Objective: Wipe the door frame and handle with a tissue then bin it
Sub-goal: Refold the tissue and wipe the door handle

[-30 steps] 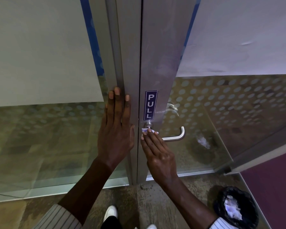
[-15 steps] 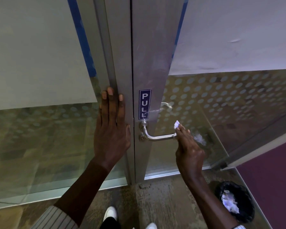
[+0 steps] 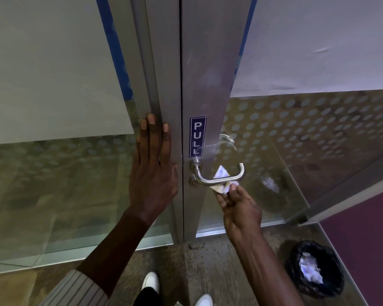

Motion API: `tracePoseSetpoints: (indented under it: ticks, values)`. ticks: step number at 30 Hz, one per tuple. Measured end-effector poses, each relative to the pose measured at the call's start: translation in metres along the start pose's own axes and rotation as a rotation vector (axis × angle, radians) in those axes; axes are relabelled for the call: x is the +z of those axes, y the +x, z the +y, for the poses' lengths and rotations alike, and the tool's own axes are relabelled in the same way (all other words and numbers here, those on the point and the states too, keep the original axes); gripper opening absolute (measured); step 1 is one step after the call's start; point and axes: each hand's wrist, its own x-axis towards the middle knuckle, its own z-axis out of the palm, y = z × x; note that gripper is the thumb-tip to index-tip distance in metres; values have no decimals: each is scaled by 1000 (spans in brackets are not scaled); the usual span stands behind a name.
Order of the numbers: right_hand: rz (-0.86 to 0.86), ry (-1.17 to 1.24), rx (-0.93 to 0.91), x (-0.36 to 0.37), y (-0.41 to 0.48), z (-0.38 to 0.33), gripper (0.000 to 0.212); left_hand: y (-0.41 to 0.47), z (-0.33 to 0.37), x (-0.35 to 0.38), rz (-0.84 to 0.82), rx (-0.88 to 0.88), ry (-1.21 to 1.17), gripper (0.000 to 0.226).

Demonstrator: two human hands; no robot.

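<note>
A brushed-metal door frame [image 3: 208, 74] runs down the middle, with a blue PULL sign [image 3: 197, 137] on it. Below the sign a curved steel handle [image 3: 234, 177] sticks out to the right. My right hand [image 3: 239, 208] pinches a crumpled white tissue [image 3: 222, 173], which is draped behind and under the handle's bar. My left hand [image 3: 153, 171] lies flat with spread fingers against the fixed frame post [image 3: 161, 85] left of the door gap. A round bin [image 3: 316, 270] with a black liner stands on the floor at the lower right.
Frosted dotted glass panels [image 3: 307, 133] flank the frame on both sides. The bin holds crumpled white paper [image 3: 310, 270]. A purple wall [image 3: 363, 239] rises right of the bin. My white shoes [image 3: 150, 281] stand on the mottled floor just before the door sill.
My right hand slid the tissue from the handle's base out to its right end, then came back to the middle of the bar, lower down. My left hand stayed flat on the post.
</note>
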Motion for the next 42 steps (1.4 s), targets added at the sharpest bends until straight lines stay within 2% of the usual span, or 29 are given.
tracePoseSetpoints:
  ticks: [2, 7, 13, 17, 22, 25, 31, 34, 38, 40, 42]
  values:
    - [-37, 30, 98, 4, -7, 16, 37, 0, -1, 1, 0, 2, 1, 119]
    - [-104, 63, 244, 19, -16, 37, 31, 1, -1, 0, 7, 22, 4, 119]
    - [-215, 93, 299, 27, -15, 40, 36, 2, -1, -5, 6, 31, 8, 123]
    - [-170, 65, 250, 15, -13, 35, 28, 2, -3, -6, -11, 46, 5, 120]
    - [-42, 0, 42, -11, -5, 16, 31, 1, -3, -5, -12, 42, 7, 120]
    - [50, -100, -173, -17, -1, 7, 23, 2, 0, -4, 5, 37, -1, 121]
    - [152, -337, -553, -22, 7, 19, 26, 2, 1, -3, 17, 24, -8, 124]
    - [153, -432, -690, -22, 10, 15, 32, 2, 0, -3, 13, 27, -8, 124]
    - [92, -689, -913, -21, 13, 8, 43, 2, 0, -3, 13, 28, -15, 122]
    - [15, -851, -1032, -26, 19, 2, 53, 2, 0, -3, 14, 26, -11, 123]
    - [-132, -1039, -1175, -31, 23, -4, 62, 2, 1, -3, 14, 24, -10, 124]
